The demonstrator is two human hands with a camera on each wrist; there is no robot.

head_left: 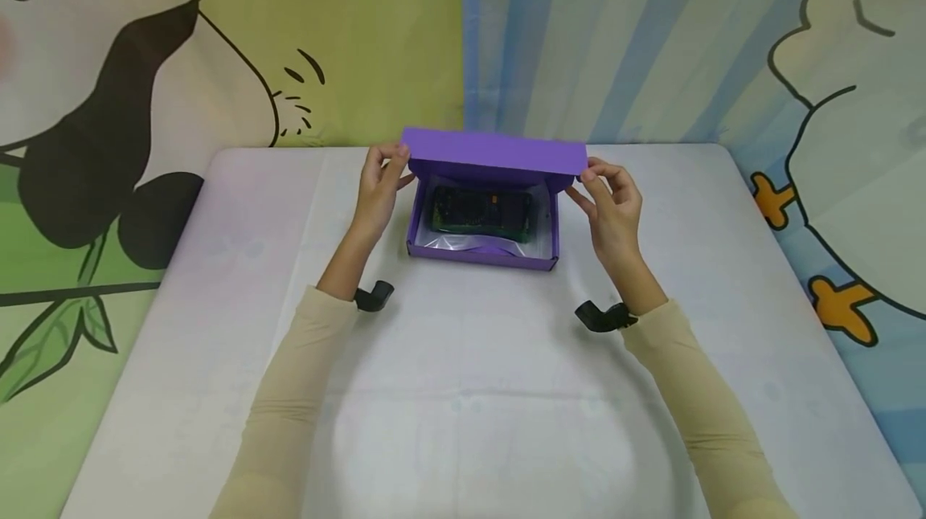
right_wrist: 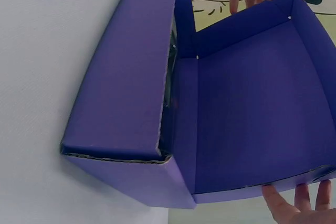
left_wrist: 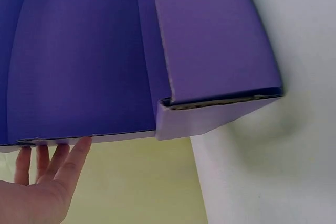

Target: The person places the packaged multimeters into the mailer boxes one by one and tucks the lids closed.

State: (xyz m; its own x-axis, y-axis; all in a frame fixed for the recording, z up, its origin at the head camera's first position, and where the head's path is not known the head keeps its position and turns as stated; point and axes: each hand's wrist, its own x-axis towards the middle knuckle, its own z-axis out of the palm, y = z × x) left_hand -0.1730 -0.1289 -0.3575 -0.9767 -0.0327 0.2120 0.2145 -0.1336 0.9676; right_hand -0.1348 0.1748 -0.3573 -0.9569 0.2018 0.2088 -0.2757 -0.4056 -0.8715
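A purple cardboard box point(head_left: 483, 259) stands near the table's far edge with its lid point(head_left: 495, 151) tilted up at the back. Inside lies a dark, flat item point(head_left: 483, 212) with a greenish edge and a small orange mark; clear plastic point(head_left: 452, 242) surrounds it. My left hand point(head_left: 378, 190) holds the lid's left side, its fingertips point(left_wrist: 80, 148) along the side flap. On the other side my right hand point(head_left: 616, 210) grips the lid's right corner, with fingertips point(right_wrist: 270, 190) against that flap. The lid's bare inside point(right_wrist: 257, 108) shows in both wrist views.
A white-covered table point(head_left: 463, 390) lies beneath the box. Behind it hangs a cartoon-printed backdrop point(head_left: 391, 37). A black wrist mount point(head_left: 374, 296) sits at the left cuff, and a similar black mount point(head_left: 602, 316) at the right.
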